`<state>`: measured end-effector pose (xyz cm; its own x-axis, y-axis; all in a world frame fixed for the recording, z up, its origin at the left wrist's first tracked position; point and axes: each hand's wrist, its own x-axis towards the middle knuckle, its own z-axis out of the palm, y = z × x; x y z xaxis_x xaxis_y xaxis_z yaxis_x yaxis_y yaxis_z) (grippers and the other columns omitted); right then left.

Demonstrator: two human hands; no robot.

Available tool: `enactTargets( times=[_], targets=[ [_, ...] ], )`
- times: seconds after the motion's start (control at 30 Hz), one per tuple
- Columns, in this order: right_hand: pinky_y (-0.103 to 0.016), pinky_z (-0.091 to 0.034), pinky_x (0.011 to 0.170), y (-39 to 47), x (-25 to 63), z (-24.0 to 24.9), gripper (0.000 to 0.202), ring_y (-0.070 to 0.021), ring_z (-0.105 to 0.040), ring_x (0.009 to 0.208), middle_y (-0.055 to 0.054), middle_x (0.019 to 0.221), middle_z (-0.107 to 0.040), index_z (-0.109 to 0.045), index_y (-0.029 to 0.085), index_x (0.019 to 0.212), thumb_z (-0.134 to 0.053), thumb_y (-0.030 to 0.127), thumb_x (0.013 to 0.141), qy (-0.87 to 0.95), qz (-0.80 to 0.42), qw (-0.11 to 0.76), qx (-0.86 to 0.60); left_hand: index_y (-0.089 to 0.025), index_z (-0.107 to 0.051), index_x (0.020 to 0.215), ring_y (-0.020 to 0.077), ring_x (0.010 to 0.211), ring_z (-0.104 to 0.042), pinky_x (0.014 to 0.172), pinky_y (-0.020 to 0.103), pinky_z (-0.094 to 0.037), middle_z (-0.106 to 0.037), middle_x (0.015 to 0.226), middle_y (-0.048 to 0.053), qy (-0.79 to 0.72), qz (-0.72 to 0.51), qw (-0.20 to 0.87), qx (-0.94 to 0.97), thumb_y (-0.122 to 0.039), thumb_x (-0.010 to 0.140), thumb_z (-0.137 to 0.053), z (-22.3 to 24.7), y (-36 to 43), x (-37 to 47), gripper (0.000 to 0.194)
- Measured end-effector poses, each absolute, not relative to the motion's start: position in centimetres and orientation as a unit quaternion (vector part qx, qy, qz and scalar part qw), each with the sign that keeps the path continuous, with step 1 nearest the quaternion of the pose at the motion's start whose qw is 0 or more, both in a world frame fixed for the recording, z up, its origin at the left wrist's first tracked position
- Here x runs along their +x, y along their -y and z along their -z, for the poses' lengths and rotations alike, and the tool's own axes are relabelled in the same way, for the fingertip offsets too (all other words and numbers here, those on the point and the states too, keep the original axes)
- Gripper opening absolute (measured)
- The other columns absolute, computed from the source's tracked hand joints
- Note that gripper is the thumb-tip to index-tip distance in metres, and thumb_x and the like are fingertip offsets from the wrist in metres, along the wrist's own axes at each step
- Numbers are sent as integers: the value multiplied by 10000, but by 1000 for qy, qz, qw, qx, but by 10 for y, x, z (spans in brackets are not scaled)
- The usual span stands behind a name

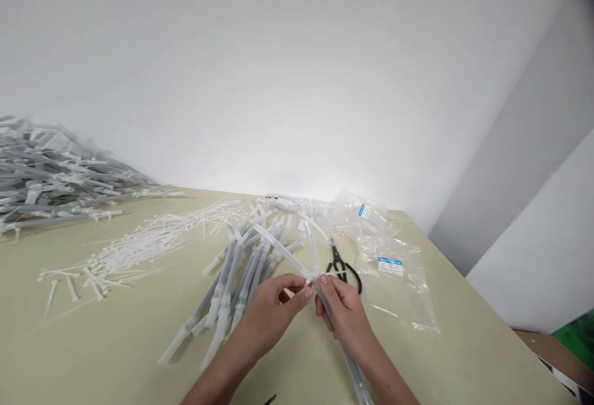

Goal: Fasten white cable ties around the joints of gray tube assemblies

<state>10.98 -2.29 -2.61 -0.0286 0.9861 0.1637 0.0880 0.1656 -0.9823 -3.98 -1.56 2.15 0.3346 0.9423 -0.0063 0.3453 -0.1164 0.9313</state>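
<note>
In the lower middle I hold a forked plastic tube (355, 373) whose two clear branches spread away from me and whose grey stem runs back toward me. My right hand (346, 312) is closed around the stem just below the fork. The fingertips of my left hand (273, 306) pinch a white cable tie (338, 272) at the fork, its tail sticking out to the right. Just left of my hands lies a heap of similar forked tubes (227, 281). Black-handled scissors (341, 264) lie beyond my right hand, partly hidden.
Loose white cable ties (139, 244) are spread on the table (83, 355) at left. A large pile of grey tube assemblies (55, 173) stands far left. Clear plastic bags with blue labels (394, 287) lie at right. A dark pointed tip (270, 399) shows at the near edge.
</note>
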Motion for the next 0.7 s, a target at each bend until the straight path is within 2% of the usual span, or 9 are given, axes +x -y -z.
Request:
enactTargets(
  times=[0.2,0.33,0.5,0.63,0.7],
  targets=[
    [-204,-282,409,26,110,25,445,-65,-367,380,56,468,-413,-476,181,575,-397,457,915,596,-389,503,-490,-167,-590,681,125,581,-439,518,217,-341,-484,599,-16,-482,-372,517,602,-447,763,-554,-9,11,-37,294],
    [-200,-271,387,27,110,25,449,-62,-346,364,58,457,-408,-467,183,572,-395,470,909,580,-408,514,-482,-166,-522,614,106,536,-390,503,216,-318,-430,548,-35,-457,-404,541,580,-444,759,-577,-3,9,-32,318],
    [-194,-238,329,28,108,23,475,-56,-291,301,72,389,-369,-448,188,554,-372,491,911,545,-458,529,-462,-168,-528,641,98,538,-365,511,211,-282,-429,543,-44,-432,-432,527,591,-413,781,-580,0,11,-29,288],
    [-191,-246,327,29,106,23,474,-57,-305,301,70,394,-376,-444,188,550,-377,488,911,541,-451,539,-462,-169,-541,647,104,551,-385,530,219,-306,-435,548,-42,-427,-434,514,605,-416,793,-569,4,9,-30,288],
    [-190,-262,339,30,106,23,465,-58,-322,318,71,412,-370,-442,188,553,-389,484,908,544,-436,544,-467,-169,-564,668,113,582,-418,552,224,-332,-489,590,-28,-440,-435,495,610,-409,788,-575,5,8,-32,269]
  ],
)
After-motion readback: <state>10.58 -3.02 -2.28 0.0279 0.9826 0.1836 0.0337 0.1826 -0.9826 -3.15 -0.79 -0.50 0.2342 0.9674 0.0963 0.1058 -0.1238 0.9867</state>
